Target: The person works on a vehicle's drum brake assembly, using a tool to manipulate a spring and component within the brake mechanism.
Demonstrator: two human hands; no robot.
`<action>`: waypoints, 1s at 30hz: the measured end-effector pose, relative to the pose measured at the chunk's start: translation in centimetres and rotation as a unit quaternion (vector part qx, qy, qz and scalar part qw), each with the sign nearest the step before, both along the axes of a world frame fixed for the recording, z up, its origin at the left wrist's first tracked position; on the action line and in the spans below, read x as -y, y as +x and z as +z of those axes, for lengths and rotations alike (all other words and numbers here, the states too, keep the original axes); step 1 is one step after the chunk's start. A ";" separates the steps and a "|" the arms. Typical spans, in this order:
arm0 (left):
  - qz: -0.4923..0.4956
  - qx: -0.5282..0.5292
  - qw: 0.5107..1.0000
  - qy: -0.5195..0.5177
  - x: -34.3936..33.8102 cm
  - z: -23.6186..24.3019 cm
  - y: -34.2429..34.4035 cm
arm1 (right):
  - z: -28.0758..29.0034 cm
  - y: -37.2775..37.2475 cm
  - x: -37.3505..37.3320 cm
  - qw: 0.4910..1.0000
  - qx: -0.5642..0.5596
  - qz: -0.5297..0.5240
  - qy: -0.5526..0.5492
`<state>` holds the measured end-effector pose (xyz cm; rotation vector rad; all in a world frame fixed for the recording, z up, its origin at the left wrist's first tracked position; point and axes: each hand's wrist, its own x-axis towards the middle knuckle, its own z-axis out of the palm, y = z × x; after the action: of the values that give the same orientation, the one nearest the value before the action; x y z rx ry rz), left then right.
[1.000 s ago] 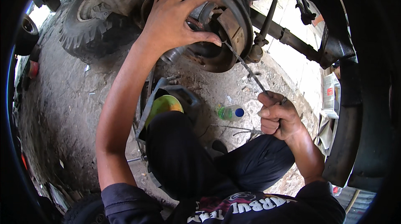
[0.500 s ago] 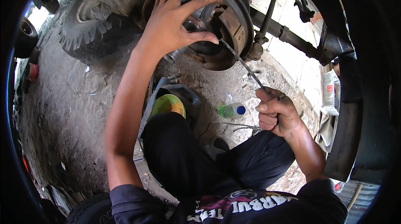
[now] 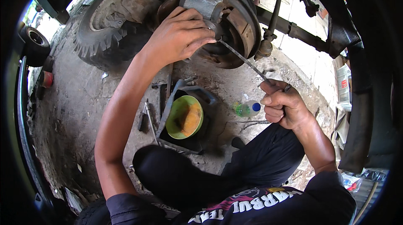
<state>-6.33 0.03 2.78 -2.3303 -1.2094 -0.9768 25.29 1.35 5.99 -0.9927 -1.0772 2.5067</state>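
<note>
A rusty brake assembly (image 3: 235,23) on a vehicle hub hangs in front of me, upper centre. My left hand (image 3: 178,36) rests on its left side, fingers curled against the metal hub piece. My right hand (image 3: 282,105) is closed around the handle end of a thin metal rod tool (image 3: 241,57). The rod runs up and left from my fist, and its tip reaches into the brake just beside my left fingertips. My bent legs in dark trousers fill the lower middle.
A green bowl (image 3: 184,116) sits in a dark metal tray (image 3: 176,141) on the dirt floor. A small plastic bottle (image 3: 247,108) lies right of it. Loose tools (image 3: 147,116) lie to the left. A large tyre (image 3: 111,19) leans at upper left; the axle bar (image 3: 294,27) runs right.
My left hand has shifted down the brake's left side, uncovering the hub piece. My right hand with the rod has stayed low right. The view has tilted slightly.
</note>
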 end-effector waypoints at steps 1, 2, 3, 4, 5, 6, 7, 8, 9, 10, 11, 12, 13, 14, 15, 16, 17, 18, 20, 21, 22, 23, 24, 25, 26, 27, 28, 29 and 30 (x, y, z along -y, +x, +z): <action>-0.013 -0.001 1.000 -0.009 -0.1 0.1 -0.1 | 0.0 -0.1 0.0 1.000 -0.005 -0.002 -0.006; -0.011 0.009 1.000 -0.003 -0.2 -0.1 -0.1 | 0.0 -0.3 0.3 1.000 -0.002 -0.007 0.004; -0.009 0.019 1.000 0.003 -0.2 -0.5 0.0 | -0.4 -0.5 0.4 0.999 -0.034 0.007 -0.017; -0.004 0.030 1.000 0.008 -0.1 -0.6 0.2 | -0.8 -0.7 0.4 0.997 -0.066 0.023 -0.040; 0.000 0.034 0.999 0.007 0.0 -0.6 0.3 | -1.1 -0.8 0.5 0.992 -0.098 0.039 -0.062; 0.003 0.039 0.999 0.006 0.0 -0.6 0.3 | -1.1 -1.2 0.7 0.986 -0.128 0.072 -0.082; 0.005 0.043 0.999 0.006 0.0 -0.5 0.4 | -1.1 -1.9 1.0 0.977 -0.158 0.104 -0.101; 0.008 0.050 0.999 0.012 0.0 -0.5 0.4 | -1.1 -2.7 1.3 0.966 -0.188 0.135 -0.118; 0.010 0.057 0.998 0.017 -0.1 -0.6 0.6 | -1.1 -3.3 1.6 0.969 -0.176 0.139 -0.098; 0.011 0.064 0.998 0.025 -0.2 -0.7 0.6 | -1.1 -3.9 1.8 0.973 -0.164 0.142 -0.076; 0.018 0.071 0.997 0.028 -0.3 -0.9 0.8 | -1.3 -4.5 2.0 0.977 -0.151 0.144 -0.054; 0.025 0.078 0.996 0.030 -0.2 -1.0 1.0 | -1.4 -5.2 2.4 0.981 -0.126 0.146 -0.037; 0.035 0.087 0.995 0.031 -0.1 -1.3 1.1 | -1.7 -5.8 2.7 0.982 -0.108 0.150 -0.035; 0.035 0.097 0.994 0.042 -0.1 -1.5 1.2 | -1.4 -6.5 3.1 0.982 -0.096 0.157 -0.040; 0.038 0.103 0.993 0.045 0.0 -1.6 1.1 | -1.1 -7.1 3.4 0.982 -0.083 0.164 -0.045; 0.042 0.112 0.992 0.050 0.0 -1.6 1.2 | -1.0 -7.5 3.5 0.980 -0.085 0.177 -0.034; 0.046 0.121 0.990 0.054 0.1 -1.6 1.2 | -1.0 -8.0 3.6 0.977 -0.088 0.192 -0.024; 0.042 0.126 0.990 0.056 0.1 -1.6 1.3 | -1.2 -8.4 3.6 0.974 -0.090 0.207 -0.014; 0.031 0.134 0.988 0.062 -0.1 -1.3 1.4 | -1.4 -9.3 3.3 0.954 -0.125 0.272 -0.005; 0.032 0.140 0.988 0.062 0.0 -1.4 1.5 | -1.8 -9.8 3.2 0.942 -0.142 0.305 0.000; 0.032 0.143 0.987 0.064 0.2 -1.4 1.5 | -2.2 -10.5 3.0 0.933 -0.159 0.324 -0.007; 0.032 0.147 0.986 0.065 0.4 -1.4 1.5 | -2.6 -11.1 2.9 0.923 -0.176 0.342 -0.014; 0.029 0.154 0.986 0.058 0.5 -1.4 1.5 | -2.7 -11.6 2.9 0.910 -0.193 0.366 -0.026; 0.025 0.171 0.984 0.049 0.7 -1.6 1.4 | -3.1 -12.3 3.0 0.894 -0.212 0.393 -0.044; 0.020 0.188 0.981 0.041 0.7 -1.8 1.5 | -3.5 -12.9 3.1 0.888 -0.207 0.410 -0.036; 0.015 0.205 0.978 0.032 0.7 -1.9 1.5 | -3.5 -13.3 3.2 0.893 -0.169 0.416 0.001; 0.011 0.206 0.978 0.024 0.8 -2.0 1.3 | -3.4 -13.6 3.4 0.897 -0.129 0.421 0.037; 0.011 0.197 0.980 0.024 0.9 -2.1 1.0 | -3.4 -13.9 3.5 0.898 -0.089 0.424 0.073; 0.010 0.189 0.982 0.024 0.9 -2.1 0.8 | -3.3 -14.0 3.5 0.900 -0.059 0.424 0.083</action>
<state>-5.58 -0.88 0.67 -2.1517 -1.3223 -1.4719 11.27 -2.18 2.66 -0.3220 -1.9628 2.9506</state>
